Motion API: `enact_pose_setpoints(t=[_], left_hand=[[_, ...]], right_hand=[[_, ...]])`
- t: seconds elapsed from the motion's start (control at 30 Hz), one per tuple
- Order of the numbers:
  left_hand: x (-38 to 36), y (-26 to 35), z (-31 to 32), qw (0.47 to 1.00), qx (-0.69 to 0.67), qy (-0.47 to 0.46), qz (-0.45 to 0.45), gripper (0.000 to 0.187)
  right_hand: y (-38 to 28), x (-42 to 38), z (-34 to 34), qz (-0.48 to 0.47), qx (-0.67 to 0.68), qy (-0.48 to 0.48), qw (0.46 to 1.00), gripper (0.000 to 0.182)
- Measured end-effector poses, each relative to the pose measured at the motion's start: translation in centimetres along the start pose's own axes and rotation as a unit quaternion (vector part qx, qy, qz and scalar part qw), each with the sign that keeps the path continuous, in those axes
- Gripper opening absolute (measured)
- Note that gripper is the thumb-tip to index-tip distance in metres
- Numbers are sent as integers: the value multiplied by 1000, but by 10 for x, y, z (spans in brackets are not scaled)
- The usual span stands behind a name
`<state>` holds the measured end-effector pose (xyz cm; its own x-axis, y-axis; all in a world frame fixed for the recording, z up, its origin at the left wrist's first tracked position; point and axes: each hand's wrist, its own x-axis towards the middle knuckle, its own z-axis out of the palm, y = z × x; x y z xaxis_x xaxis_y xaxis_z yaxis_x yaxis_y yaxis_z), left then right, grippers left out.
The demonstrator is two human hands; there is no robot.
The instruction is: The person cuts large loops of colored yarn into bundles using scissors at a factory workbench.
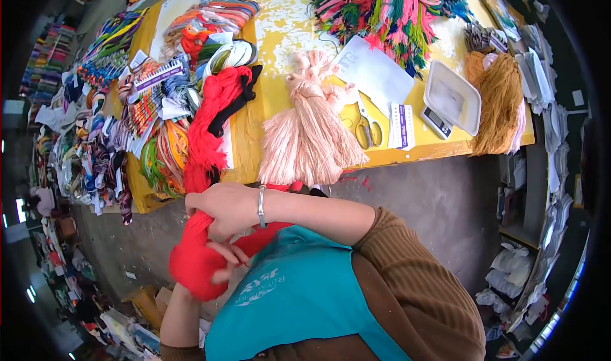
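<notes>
Red yarn [194,256] is bunched between my hands in front of the teal apron. My right hand [230,209], with a bracelet at its wrist, is closed around the upper part of the red strand. Lower down, my left hand [223,262] has its fingers in the red bundle, which covers much of the palm. One red length runs up onto the yellow table [382,161], where a long red skein [213,119] lies beside a black one [238,100]. Another red piece passes below my right wrist towards the apron.
On the table are a pale pink bundle [312,128], scissors [366,125], a white tray [453,97] on a scale [436,124], a brown bundle [499,100] and multicoloured yarn [394,17]. Mixed skeins [95,144] hang at the left. Shelves with packets stand at the right.
</notes>
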<state>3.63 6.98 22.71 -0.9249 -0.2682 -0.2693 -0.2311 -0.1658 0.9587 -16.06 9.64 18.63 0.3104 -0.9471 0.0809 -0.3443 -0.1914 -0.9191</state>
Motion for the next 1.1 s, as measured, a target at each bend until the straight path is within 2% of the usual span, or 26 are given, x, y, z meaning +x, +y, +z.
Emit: enact_pose_setpoints(t=[0.07, 0.1, 0.13, 0.17, 0.2, 0.23, 0.3, 0.37, 0.4, 0.43, 0.47, 0.5, 0.53, 0.6, 0.63, 0.67, 0.7, 0.73, 0.8, 0.83, 0.9, 0.93, 1.0, 1.1], left_hand=[[1, -50, -34, 991, -74, 50, -96, 41], [15, -54, -39, 980, -113, 81, -141, 36], [21, -57, -33, 971, -110, 151, -148, 39], [30, -56, -24, 957, -106, 221, -153, 43], [44, -47, -11, 939, -101, 289, -156, 47], [45, -58, -14, 935, -106, 297, -162, 46], [45, -89, -22, 926, -116, 314, -173, 45], [45, -114, -30, 917, -125, 331, -183, 44], [48, -108, -30, 914, -128, 336, -186, 44], [55, -95, -26, 912, -131, 341, -189, 44], [61, -73, -26, 942, 167, 206, -206, 43], [67, -57, -25, 870, 448, 48, -201, 43], [65, -59, -27, 791, 602, 8, -110, 43], [68, -36, -21, 778, 617, -5, -123, 42], [71, -21, -16, 764, 630, -16, -134, 42], [73, -11, -14, 765, 630, -17, -135, 42], [75, -4, -12, 803, 594, 28, -45, 42], [76, 2, -12, 830, 551, 72, 46, 43], [75, 7, -20, 858, 486, 158, 48, 45], [72, 13, -22, 880, 426, 207, 15, 41], [59, 16, -45, 897, 274, 347, -12, 41], [56, 22, -52, 905, 213, 368, 23, 40], [55, 19, -53, 901, 216, 376, 24, 40], [71, 21, -41, 910, 199, 364, -10, 39]], right_hand=[[6, -7, -6, 51, 76, 31, 995, 61], [2, -12, -13, 76, 125, 20, 989, 70], [-3, -15, -18, 102, 174, 10, 979, 79], [6, -14, -1, 53, 62, 81, 993, 95], [-1, -17, -2, 87, -2, 61, 994, 98], [-8, -18, -4, 120, -66, 40, 990, 101], [0, -18, 4, 135, -103, 36, 985, 101], [30, -18, 19, 158, -68, 106, 979, 96], [42, -18, 17, 180, -23, 126, 975, 79], [55, -18, 18, 181, -22, 125, 975, 79], [70, -16, 20, 196, 2, 115, 974, 66], [82, -15, 24, 210, 25, 106, 971, 55], [92, -15, 28, 210, 27, 106, 972, 55], [105, -15, 36, 200, 74, 157, 964, 48], [109, -17, 30, 219, 139, 152, 954, 46], [114, -20, 23, 235, 202, 144, 940, 45], [122, -23, 22, 246, 303, 113, 914, 45], [135, -22, 30, 244, 304, 111, 914, 45], [157, -22, 47, 179, 312, 125, 925, 51], [158, -23, 42, 180, 313, 125, 924, 51], [162, -30, 30, 229, 211, 143, 939, 58], [170, -34, 27, 237, 183, 152, 942, 62], [172, -36, 27, 230, 151, 158, 948, 60], [189, -44, 36, 228, 84, 197, 950, 57]])
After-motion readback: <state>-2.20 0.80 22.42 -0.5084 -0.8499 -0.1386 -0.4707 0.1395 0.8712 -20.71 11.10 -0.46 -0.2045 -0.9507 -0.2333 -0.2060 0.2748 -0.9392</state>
